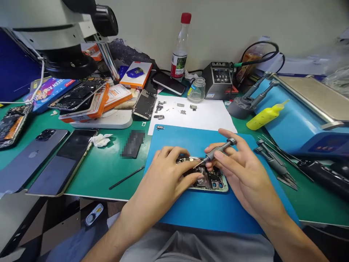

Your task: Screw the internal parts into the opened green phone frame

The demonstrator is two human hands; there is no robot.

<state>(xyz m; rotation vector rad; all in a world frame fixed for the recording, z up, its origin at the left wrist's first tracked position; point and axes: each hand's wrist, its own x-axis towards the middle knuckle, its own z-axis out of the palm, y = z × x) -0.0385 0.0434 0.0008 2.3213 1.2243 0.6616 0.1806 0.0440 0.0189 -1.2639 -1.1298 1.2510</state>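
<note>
An opened phone (215,178) lies on a blue mat (188,207), its inner parts and two camera openings exposed. My left hand (166,174) grips it from the left, fingers along the far side and thumb over the near part, hiding much of it. Between the thumb and fingers of my right hand (242,163) is a grey screwdriver (218,151), tilted, with its cap end up to the right. Its thin tip points down into the phone beside my left fingers; whether it sits in a screw cannot be made out.
Small phone parts (183,112) lie on a white sheet (209,109) behind the mat. Two phones (65,160) rest at left, below a microscope (68,40). A bottle (179,54), glass jar (196,91), yellow squeeze bottle (263,117) and tweezers (287,182) stand or lie around.
</note>
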